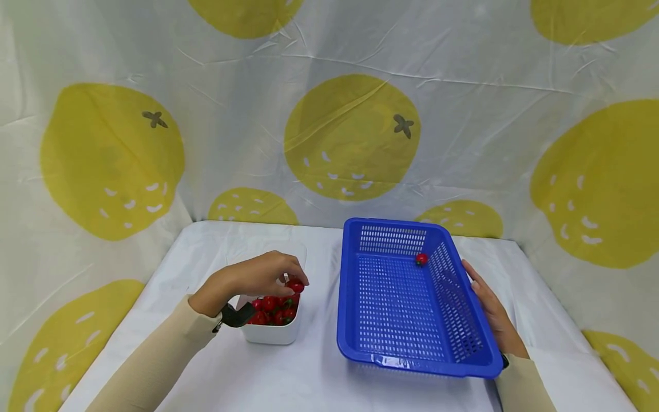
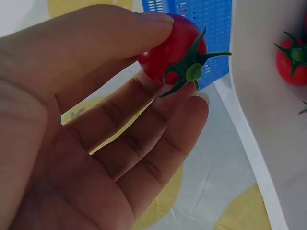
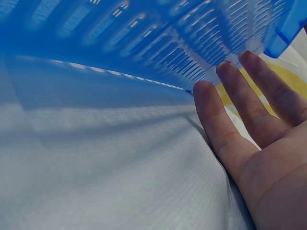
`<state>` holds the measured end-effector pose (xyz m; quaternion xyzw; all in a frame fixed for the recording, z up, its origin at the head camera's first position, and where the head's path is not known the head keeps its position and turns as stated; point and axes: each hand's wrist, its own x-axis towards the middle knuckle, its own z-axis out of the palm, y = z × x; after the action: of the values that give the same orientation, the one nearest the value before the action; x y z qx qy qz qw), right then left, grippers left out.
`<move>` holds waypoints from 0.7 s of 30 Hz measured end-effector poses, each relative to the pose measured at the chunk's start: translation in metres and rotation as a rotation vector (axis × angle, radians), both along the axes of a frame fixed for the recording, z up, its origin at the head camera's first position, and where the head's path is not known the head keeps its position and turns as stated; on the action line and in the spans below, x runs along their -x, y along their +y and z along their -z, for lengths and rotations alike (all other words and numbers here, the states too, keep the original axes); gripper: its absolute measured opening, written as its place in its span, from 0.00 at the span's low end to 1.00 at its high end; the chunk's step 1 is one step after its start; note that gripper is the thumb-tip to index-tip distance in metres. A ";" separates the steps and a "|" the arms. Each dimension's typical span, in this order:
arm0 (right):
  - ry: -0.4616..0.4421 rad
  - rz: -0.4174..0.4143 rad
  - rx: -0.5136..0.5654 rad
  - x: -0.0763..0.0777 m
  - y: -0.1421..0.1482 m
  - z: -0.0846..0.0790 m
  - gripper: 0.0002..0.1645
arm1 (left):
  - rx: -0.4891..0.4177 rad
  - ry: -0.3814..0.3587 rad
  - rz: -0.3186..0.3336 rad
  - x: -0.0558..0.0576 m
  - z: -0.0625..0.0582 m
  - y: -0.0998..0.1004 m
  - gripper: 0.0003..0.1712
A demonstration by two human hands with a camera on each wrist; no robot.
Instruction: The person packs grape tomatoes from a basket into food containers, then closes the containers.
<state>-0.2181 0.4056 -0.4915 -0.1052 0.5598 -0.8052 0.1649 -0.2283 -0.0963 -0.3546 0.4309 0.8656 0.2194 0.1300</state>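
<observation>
My left hand (image 1: 268,273) pinches a cherry tomato (image 2: 175,50) between thumb and fingers; its green stem cap faces the wrist camera. In the head view that hand is over the near right part of a white square container (image 1: 270,335), where several more red cherry tomatoes (image 1: 269,304) lie. To the right stands a blue slotted basket (image 1: 399,306) with one cherry tomato (image 1: 421,259) in its far right corner. Along the basket's right side rests my right hand (image 1: 491,309). Its fingers (image 3: 211,103) are straight and spread by the slotted wall, and they grip nothing.
A white cloth (image 1: 206,377) covers the table. Behind the white container lies a clear, flat lid-like piece (image 1: 296,249). A curtain with yellow fruit prints (image 1: 352,137) closes off the back and sides.
</observation>
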 end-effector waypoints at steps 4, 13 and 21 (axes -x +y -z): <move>-0.001 -0.024 0.020 0.000 0.000 0.000 0.32 | 0.024 0.006 -0.041 -0.005 0.005 -0.009 0.14; -0.005 -0.002 0.028 0.001 0.000 -0.001 0.33 | 0.061 0.012 -0.081 -0.009 0.019 -0.023 0.15; -0.010 0.012 0.015 0.003 0.000 0.000 0.32 | 0.074 0.037 -0.107 -0.011 0.025 -0.029 0.13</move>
<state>-0.2210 0.4053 -0.4911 -0.0991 0.5537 -0.8108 0.1622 -0.2177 -0.1258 -0.3798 0.3830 0.8971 0.1860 0.1176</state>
